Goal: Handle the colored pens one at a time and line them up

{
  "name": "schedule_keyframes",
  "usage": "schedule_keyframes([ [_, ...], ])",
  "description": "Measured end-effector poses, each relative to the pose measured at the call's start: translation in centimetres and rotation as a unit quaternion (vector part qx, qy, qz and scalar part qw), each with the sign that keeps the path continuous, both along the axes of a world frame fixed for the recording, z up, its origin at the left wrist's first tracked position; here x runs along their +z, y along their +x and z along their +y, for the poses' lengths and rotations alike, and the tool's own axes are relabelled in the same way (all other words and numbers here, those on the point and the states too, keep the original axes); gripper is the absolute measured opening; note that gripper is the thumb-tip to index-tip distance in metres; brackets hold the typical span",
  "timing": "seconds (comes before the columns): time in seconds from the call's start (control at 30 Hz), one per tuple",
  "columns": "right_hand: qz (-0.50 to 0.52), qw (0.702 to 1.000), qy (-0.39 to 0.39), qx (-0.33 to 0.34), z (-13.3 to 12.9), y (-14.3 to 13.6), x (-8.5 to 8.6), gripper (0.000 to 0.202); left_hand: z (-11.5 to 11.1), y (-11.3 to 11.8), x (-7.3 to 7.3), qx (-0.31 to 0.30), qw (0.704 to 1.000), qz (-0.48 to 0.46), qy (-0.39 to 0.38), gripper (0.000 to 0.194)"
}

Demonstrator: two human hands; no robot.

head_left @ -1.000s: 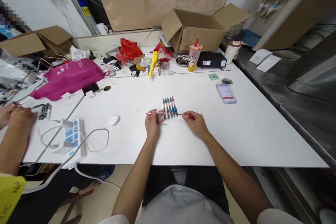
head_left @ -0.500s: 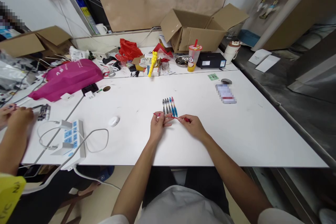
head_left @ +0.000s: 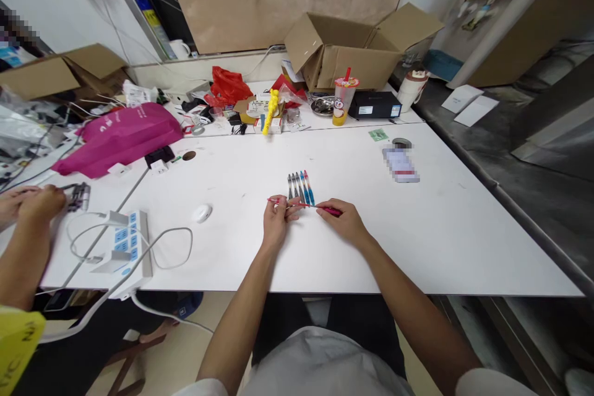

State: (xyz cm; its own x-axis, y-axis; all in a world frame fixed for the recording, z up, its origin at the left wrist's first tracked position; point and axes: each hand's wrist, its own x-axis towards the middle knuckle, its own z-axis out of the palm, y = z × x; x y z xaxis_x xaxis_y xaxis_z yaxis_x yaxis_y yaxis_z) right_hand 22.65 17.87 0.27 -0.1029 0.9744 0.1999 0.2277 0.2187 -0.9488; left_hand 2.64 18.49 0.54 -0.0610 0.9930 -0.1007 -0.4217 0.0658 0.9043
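A thin red pen refill (head_left: 304, 205) is pinched in my left hand (head_left: 278, 215), its far end sticking out to the left past the thumb. My right hand (head_left: 346, 219) grips a red pen barrel (head_left: 332, 211), partly hidden by the fingers. The two parts point at each other, with a small gap between the refill's tip and the barrel. Just beyond my hands several click pens (head_left: 297, 183) lie side by side in a row on the white table (head_left: 241, 241), some with dark grips and some with blue. My left fingers overlap the row's near end in view.
A power strip (head_left: 145, 260) with cables and a white round case (head_left: 202, 213) lie to the left. A phone (head_left: 401, 166) and tape roll (head_left: 401, 143) are at the right. A drink cup (head_left: 341, 105) and cardboard box (head_left: 350, 62) stand behind. Another person's hands (head_left: 39, 203) work at far left.
The refill and the red barrel have come apart slightly: my left hand has shifted a little left and my right hand a little right. The row of pens stays put.
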Motion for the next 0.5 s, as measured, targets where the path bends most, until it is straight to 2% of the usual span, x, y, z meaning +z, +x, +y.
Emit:
schedule_keyframes([
  [0.2,0.000,1.000,0.006,0.004,-0.17,-0.34,0.22,0.025,-0.05,0.10,-0.07,-0.034,0.999,-0.001,0.006,0.046],
  [0.33,-0.001,0.999,0.012,0.035,-0.34,-0.68,0.16,0.028,-0.02,0.14,-0.19,-0.033,0.999,-0.002,0.001,0.046],
  [0.5,0.040,0.998,-0.046,0.020,-0.36,-0.93,-0.35,0.031,-0.19,0.22,-0.26,-0.048,0.998,0.040,0.009,0.046],
])
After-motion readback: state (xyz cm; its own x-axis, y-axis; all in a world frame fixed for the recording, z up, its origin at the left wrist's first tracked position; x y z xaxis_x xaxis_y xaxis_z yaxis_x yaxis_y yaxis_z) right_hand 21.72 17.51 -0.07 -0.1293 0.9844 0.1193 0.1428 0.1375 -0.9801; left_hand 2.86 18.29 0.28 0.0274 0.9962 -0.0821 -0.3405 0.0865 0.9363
